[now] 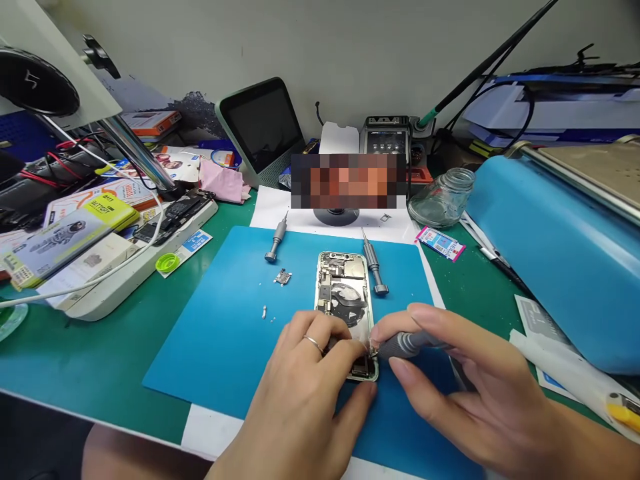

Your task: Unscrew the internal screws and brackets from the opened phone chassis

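Observation:
An opened smartphone lies on the blue mat, its inner boards and metal plates bare. My left hand, with a ring on one finger, is curled over the lower part of the phone. Its thumb is at the bottom edge, and the fingertips are partly hidden. My right hand grips a grey screwdriver held nearly level, its tip end by the phone's lower right edge. Two more grey screwdrivers lie on the mat, one left and one right of the phone. Left of the phone sits a small metal part.
Tiny pieces lie on the mat's left half. Behind stand a tilted screen device, a glass jar and a soldering station. A microscope stand and a yellow battery box occupy the left; a blue machine the right.

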### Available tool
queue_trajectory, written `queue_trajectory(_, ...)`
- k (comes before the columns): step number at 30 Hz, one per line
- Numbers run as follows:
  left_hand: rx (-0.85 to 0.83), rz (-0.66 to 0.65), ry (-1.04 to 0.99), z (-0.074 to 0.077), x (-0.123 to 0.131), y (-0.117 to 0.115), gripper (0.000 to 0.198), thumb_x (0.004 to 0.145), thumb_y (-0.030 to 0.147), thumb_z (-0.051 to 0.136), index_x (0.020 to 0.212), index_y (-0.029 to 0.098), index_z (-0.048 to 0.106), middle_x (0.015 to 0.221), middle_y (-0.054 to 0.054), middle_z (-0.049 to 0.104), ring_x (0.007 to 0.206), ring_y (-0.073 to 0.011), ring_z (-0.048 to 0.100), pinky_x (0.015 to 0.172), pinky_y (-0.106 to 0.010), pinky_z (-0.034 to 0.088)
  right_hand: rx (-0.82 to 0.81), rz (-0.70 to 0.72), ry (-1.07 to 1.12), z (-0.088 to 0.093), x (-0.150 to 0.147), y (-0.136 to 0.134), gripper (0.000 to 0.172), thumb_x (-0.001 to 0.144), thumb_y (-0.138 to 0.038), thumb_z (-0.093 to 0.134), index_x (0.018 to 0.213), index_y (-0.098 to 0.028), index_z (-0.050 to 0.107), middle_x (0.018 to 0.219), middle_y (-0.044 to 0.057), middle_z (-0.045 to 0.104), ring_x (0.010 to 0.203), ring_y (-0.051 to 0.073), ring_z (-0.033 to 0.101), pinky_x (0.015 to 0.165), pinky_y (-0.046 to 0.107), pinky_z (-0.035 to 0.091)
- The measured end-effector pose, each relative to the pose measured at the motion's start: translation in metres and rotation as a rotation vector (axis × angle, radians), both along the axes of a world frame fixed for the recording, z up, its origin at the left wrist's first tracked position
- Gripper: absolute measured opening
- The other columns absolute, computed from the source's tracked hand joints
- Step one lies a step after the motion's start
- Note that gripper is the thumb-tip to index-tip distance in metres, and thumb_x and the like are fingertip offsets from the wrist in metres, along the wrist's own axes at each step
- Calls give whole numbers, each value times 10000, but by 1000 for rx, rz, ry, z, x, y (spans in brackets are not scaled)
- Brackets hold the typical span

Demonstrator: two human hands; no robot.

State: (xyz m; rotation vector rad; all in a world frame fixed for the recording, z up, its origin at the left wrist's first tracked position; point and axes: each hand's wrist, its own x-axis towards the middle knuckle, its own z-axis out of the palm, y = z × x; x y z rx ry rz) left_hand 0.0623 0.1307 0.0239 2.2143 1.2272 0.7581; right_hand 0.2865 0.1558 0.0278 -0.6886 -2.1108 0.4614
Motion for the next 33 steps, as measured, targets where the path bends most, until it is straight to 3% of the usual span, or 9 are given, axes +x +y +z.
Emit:
queue_trajectory(4,5,44,-14,2,4,0,146,971,203,679,1094,282,677,1078,-7,652,1022,-244,542,878,-467,482,-3,-7,-10,3,-1,1,865,901,45,610,1646,-264,296,1340,88,711,1157,156,737,1079,288,595)
queue_trajectory(12,-5,37,-31,4,2,1,77,1003,227,680,1063,273,695,1042,29,676,996,-214,519,873,-449,429,-28,-20,-6,8,-5,2,805,906,13,636,1610,-267,364,1178,65,766,1053,160,771,978,257,639)
queue_trajectory(25,-38,45,-47,6,1,2,62,1004,256,691,1058,274,716,1059,20,679,1006,-218,527,876,-454,455,-28,48,-1,12,-2,3,822,918,4,624,1623,-332,364,1356,55,726,1081,194,765,963,322,650)
queue_trajectory(29,-46,44,-61,5,1,2,53,1003,275,698,1050,279,721,1063,23,684,1014,-213,533,899,-451,456,10,96,-21,17,-4,6,804,915,12,611,1608,-330,389,1293,57,745,1051,204,737,870,338,655)
queue_trajectory(33,-67,61,-69,6,1,2,50,991,275,718,1041,271,723,1044,25,675,1022,-208,533,907,-442,450,41,48,-17,20,-6,9,778,907,-7,628,1591,-318,426,1201,68,749,988,220,717,814,351,645)
